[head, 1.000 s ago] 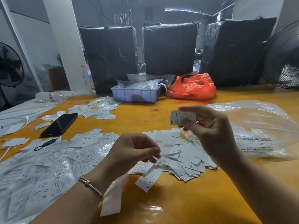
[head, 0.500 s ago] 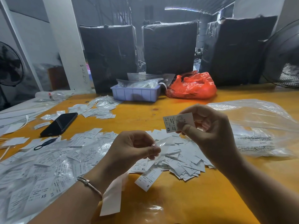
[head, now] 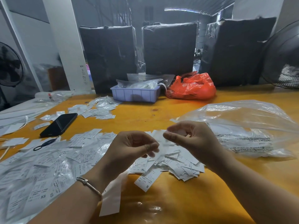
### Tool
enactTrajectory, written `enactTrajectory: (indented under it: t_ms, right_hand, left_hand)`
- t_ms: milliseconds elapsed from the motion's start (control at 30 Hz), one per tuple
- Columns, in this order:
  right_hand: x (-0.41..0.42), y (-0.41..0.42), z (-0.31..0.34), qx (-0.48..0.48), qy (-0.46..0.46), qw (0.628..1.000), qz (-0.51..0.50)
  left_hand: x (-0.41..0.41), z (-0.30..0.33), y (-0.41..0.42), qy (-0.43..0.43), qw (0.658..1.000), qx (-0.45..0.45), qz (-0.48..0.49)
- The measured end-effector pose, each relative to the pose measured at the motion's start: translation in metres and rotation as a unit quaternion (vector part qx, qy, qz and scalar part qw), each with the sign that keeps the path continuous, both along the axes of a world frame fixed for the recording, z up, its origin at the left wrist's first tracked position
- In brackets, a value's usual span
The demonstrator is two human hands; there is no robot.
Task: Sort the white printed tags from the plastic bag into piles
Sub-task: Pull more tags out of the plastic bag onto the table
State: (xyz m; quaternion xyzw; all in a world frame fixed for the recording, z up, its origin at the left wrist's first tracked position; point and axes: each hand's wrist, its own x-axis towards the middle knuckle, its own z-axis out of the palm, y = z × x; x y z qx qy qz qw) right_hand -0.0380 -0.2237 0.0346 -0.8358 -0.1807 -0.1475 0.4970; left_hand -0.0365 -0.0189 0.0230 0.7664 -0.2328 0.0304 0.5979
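A: What are you seeing?

B: I'm looking down at a yellow table. My left hand and right hand are hovering close together above the middle heap of white tags. Each is pinching something pale and thin between thumb and fingertips. It's blurred, so I'm not sure whether it's 1 tag passing between them or 2 separate bits.

A: And the rest?

B: A much wider spread is lying toward the left edge, some of it under clear film. A smaller pile is sitting nearer the far edge, just beyond a phone. The plastic bag is lying toward the right edge, with printed packets showing inside.

A: How are they handling?

B: I'm judging them as nearly weightless, thin and floppy, and likely slick where film covers them. They're probably clinging together, so I'm advising a fingertip pinch at a short edge, peeling 1 off, and reading the size letter before dropping it.

A: Risks?

B: I'm thinking a draught or a sleeve could scatter the heaps.
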Motion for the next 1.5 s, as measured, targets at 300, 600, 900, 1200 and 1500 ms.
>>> enactTrajectory:
  t_ms: [300,600,900,1200,1500]
  right_hand:
    - [-0.001,0.003,-0.002,0.104,0.055,0.983,0.139]
    - [0.001,0.005,-0.007,0.004,-0.008,0.995,0.102]
    - [-0.005,-0.003,0.013,0.118,-0.143,0.983,0.002]
    - [-0.016,0.004,0.015,0.025,-0.196,0.979,0.044]
    - [-0.013,0.002,0.012,-0.077,-0.224,0.971,0.018]
  left_hand:
    - [-0.001,0.002,0.001,0.003,1.0,-0.008,-0.007]
    - [0.0,0.0,0.001,-0.019,1.0,0.02,-0.012]
    - [0.0,0.002,0.002,-0.029,0.999,0.015,-0.006]
    - [-0.001,0.001,0.001,-0.029,0.999,0.016,-0.005]
    - [-0.002,0.002,0.0,-0.02,1.0,0.014,-0.011]
